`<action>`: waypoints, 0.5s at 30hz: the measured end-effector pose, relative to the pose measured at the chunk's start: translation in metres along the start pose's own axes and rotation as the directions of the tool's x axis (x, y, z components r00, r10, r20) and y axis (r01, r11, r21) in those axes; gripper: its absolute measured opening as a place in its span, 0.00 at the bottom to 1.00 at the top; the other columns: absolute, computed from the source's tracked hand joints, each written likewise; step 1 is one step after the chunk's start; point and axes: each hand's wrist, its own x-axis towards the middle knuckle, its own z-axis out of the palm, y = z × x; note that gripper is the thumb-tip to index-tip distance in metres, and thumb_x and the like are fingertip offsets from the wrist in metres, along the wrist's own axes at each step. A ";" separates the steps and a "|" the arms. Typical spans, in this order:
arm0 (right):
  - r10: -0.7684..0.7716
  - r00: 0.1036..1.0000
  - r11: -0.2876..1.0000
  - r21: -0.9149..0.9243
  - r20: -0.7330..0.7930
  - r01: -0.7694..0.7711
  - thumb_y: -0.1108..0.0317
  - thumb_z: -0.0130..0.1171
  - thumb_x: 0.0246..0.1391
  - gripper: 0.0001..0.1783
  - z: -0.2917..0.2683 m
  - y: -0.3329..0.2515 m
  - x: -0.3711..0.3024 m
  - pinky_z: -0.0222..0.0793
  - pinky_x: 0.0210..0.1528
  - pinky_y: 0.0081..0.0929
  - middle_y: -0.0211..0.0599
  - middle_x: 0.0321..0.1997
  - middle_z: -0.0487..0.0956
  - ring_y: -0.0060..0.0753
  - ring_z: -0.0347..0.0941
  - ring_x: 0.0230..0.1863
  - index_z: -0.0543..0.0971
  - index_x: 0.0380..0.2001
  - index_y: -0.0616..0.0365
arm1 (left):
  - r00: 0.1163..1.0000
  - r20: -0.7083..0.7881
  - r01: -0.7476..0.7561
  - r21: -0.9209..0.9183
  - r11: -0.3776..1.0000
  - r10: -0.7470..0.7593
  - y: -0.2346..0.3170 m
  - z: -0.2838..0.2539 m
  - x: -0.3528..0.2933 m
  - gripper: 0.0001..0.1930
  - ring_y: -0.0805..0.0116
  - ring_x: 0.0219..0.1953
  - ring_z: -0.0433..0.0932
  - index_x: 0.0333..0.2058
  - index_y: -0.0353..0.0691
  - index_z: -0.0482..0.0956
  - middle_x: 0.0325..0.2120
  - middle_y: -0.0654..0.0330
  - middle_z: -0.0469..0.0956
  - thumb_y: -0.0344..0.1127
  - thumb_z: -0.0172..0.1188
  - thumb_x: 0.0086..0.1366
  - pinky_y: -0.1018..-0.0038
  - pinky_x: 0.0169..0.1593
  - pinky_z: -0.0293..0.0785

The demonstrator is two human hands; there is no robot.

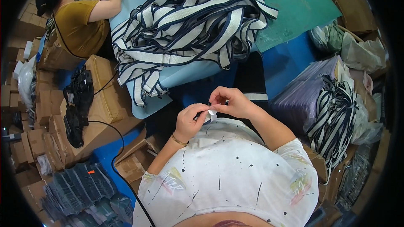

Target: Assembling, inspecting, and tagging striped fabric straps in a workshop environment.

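Left hand (190, 120): grip closed on one end of a small white strip of tape or label (211, 112); gold bracelet (178, 140) worn at the wrist.
Right hand (230, 101): fingertips pinched on the strip's other end, above the left hand.
Strip: held between both hands, close to the chest, over the dark gap in front of the worktop.
Worktop (286, 65): blue, near edge just beyond the hands; big pile of white webbing straps with navy edges (189, 25) heaped on it, green mat (294, 0) beside.
Right side: second bundle of striped straps (334, 117) draped over bagged stock.
Left side: brown cardboard boxes (101, 96); another person in a mustard shirt (82, 23) seated far left.
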 end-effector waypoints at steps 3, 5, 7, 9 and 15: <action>0.006 1.000 0.992 0.130 -0.014 -0.004 0.73 0.64 0.47 0.12 0.006 0.003 -0.004 0.66 0.31 0.14 0.28 0.29 0.74 0.15 0.69 0.29 0.70 0.31 0.57 | 0.998 0.052 0.032 -0.037 0.999 -0.030 0.003 -0.003 0.000 0.06 0.61 0.28 0.77 0.31 0.36 0.76 0.27 0.56 0.78 0.23 0.59 0.52 0.75 0.33 0.73; -0.019 1.000 0.901 0.433 0.024 0.006 0.74 0.63 0.48 0.15 0.010 0.012 -0.004 0.65 0.33 0.15 0.29 0.30 0.74 0.15 0.69 0.31 0.65 0.31 0.55 | 0.993 0.101 0.062 -0.049 0.997 -0.057 0.004 -0.009 0.000 0.06 0.62 0.28 0.77 0.31 0.36 0.76 0.27 0.56 0.78 0.23 0.59 0.52 0.75 0.33 0.73; -0.081 0.992 0.883 0.469 0.093 0.028 0.75 0.63 0.48 0.16 0.012 0.009 -0.009 0.66 0.35 0.16 0.30 0.31 0.74 0.17 0.70 0.33 0.63 0.30 0.54 | 0.952 0.288 0.174 -0.216 0.961 -0.108 0.005 -0.016 0.000 0.07 0.65 0.28 0.77 0.31 0.35 0.77 0.27 0.57 0.77 0.23 0.60 0.51 0.77 0.32 0.72; -0.184 0.970 0.921 0.372 0.158 0.114 0.75 0.63 0.47 0.16 0.017 0.001 -0.015 0.68 0.36 0.18 0.32 0.31 0.74 0.21 0.71 0.33 0.64 0.30 0.54 | 0.892 0.433 0.299 -0.348 0.888 -0.130 -0.004 -0.023 -0.006 0.05 0.69 0.28 0.77 0.29 0.34 0.78 0.27 0.58 0.78 0.23 0.61 0.50 0.79 0.33 0.71; -0.021 1.000 0.927 0.375 -0.017 0.026 0.73 0.61 0.50 0.17 0.022 0.007 -0.025 0.67 0.32 0.16 0.32 0.29 0.73 0.18 0.69 0.31 0.60 0.27 0.53 | 0.956 0.279 0.161 -0.235 0.959 -0.092 0.007 -0.015 -0.019 0.05 0.69 0.29 0.77 0.30 0.36 0.79 0.29 0.58 0.78 0.24 0.62 0.51 0.80 0.31 0.71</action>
